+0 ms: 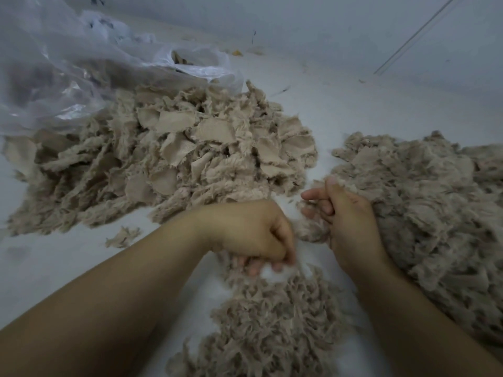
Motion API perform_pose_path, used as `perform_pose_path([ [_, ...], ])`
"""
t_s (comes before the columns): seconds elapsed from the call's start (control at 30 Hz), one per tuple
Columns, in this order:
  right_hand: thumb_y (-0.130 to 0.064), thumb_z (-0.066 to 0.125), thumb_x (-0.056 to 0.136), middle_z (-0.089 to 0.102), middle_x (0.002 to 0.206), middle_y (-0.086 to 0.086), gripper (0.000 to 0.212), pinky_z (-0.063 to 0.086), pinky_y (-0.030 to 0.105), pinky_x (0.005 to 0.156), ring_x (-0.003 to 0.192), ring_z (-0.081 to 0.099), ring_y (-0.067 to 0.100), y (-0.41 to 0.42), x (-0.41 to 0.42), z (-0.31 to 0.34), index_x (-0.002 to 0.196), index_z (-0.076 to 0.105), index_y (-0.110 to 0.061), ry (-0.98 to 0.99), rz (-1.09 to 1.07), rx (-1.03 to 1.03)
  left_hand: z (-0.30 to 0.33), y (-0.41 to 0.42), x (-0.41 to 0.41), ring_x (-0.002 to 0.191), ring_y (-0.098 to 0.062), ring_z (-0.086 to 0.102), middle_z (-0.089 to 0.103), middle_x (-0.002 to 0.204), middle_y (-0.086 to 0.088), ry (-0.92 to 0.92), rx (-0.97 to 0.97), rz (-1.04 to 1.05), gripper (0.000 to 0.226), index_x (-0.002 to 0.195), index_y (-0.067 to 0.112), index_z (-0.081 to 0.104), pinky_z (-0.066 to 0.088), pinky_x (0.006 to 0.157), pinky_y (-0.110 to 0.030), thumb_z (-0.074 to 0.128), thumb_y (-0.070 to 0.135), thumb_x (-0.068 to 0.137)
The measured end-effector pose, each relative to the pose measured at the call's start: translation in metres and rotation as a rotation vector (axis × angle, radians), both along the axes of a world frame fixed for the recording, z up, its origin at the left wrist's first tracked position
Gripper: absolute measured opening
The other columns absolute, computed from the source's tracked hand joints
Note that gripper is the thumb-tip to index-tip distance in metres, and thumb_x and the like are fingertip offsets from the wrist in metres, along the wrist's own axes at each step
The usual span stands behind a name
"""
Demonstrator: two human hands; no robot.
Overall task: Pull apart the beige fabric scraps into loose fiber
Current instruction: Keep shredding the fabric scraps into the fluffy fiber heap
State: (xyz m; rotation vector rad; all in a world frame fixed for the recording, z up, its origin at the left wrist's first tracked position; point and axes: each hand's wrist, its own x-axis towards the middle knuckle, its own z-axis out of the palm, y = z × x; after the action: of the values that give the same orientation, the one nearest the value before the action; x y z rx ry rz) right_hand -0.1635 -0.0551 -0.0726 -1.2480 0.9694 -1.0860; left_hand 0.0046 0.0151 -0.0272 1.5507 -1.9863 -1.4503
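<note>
Nearest us lies teased fiber [275, 322]; above it our left hand [255, 235] and right hand [345, 213] each pinch a tuft [310, 227] — mid-pull. Rightward, the loose fiber heap [424, 202]; farther left, the scrap pile [174, 156] remains — we judge roughly half left.

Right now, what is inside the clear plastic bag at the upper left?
Through the plastic bag's opening a few beige scraps show; the crumpled, cloudy film hides anything deeper.
</note>
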Motion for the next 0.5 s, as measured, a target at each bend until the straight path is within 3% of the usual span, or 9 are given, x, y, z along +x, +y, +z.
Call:
perform_pose_path([
  [0.03,-0.037,0.048,0.103,0.051,0.047,-0.01,0.046,0.057,0.033,0.071,0.052,0.06,0.003,0.0,0.0,0.0,0.078,0.074,-0.008,0.002,0.0,-0.011,-0.004,-0.002,-0.006,0.052,-0.01,0.058,0.067,0.067,0.004,0.014,-0.097,0.138,0.009,0.092,0.012,0.071,0.046,0.05,-0.024,0.065,0.007,0.086],
  [0.1,-0.036,0.047,0.103,0.057,0.048,-0.009,0.046,0.053,0.024,0.054,0.052,0.062,0.006,0.001,0.0,0.001,0.076,0.072,-0.008,-0.019,0.014,-0.014,-0.014,-0.009,-0.017,0.054,-0.006,0.052,0.058,0.065,0.006,0.029,-0.31,0.358,0.026,0.096,0.013,0.063,0.043,0.051,-0.024,0.081,0.019,0.078],
  [0.17,-0.034,0.047,0.103,0.061,0.052,-0.006,0.047,0.054,0.024,0.053,0.058,0.068,0.013,0.001,-0.001,0.001,0.07,0.071,-0.011,-0.055,0.038,0.003,-0.021,-0.014,-0.026,0.061,-0.009,0.052,0.056,0.071,0.006,-0.024,-0.414,0.367,0.039,0.104,0.016,0.062,0.045,0.055,-0.028,0.084,0.026,0.074],
  [0.2,-0.034,0.047,0.103,0.061,0.052,-0.006,0.049,0.053,0.024,0.051,0.057,0.067,0.014,0.001,-0.001,0.002,0.066,0.071,-0.014,-0.052,0.044,0.0,-0.021,-0.015,-0.029,0.061,-0.009,0.053,0.056,0.07,0.006,-0.024,-0.449,0.356,0.031,0.103,0.015,0.065,0.045,0.057,-0.028,0.081,0.024,0.078],
  [0.27,-0.037,0.046,0.103,0.055,0.048,-0.008,0.051,0.048,0.022,0.046,0.05,0.06,0.012,0.002,-0.001,0.002,0.064,0.072,-0.019,0.013,0.038,-0.03,-0.022,-0.017,-0.027,0.053,-0.002,0.052,0.06,0.061,0.01,0.09,-0.451,0.451,0.003,0.087,0.012,0.073,0.043,0.053,-0.02,0.074,0.014,0.085],
  [0.37,-0.041,0.046,0.103,0.044,0.046,-0.009,0.05,0.042,0.024,0.045,0.046,0.05,0.015,0.001,-0.001,0.002,0.067,0.075,-0.019,0.068,-0.002,-0.029,-0.021,-0.017,-0.02,0.037,0.001,0.045,0.057,0.048,0.012,0.225,-0.385,0.578,0.017,0.074,0.014,0.071,0.037,0.041,-0.015,0.067,0.007,0.09],
  [0.5,-0.036,0.048,0.103,0.047,0.047,-0.006,0.06,0.046,0.037,0.052,0.048,0.046,0.023,0.002,0.002,0.005,0.046,0.061,-0.025,0.027,-0.033,0.011,-0.011,-0.011,-0.009,0.036,-0.01,0.039,0.05,0.045,0.007,0.588,-0.323,0.722,0.022,0.077,0.008,0.063,0.032,0.039,-0.017,0.055,0.002,0.096],
])
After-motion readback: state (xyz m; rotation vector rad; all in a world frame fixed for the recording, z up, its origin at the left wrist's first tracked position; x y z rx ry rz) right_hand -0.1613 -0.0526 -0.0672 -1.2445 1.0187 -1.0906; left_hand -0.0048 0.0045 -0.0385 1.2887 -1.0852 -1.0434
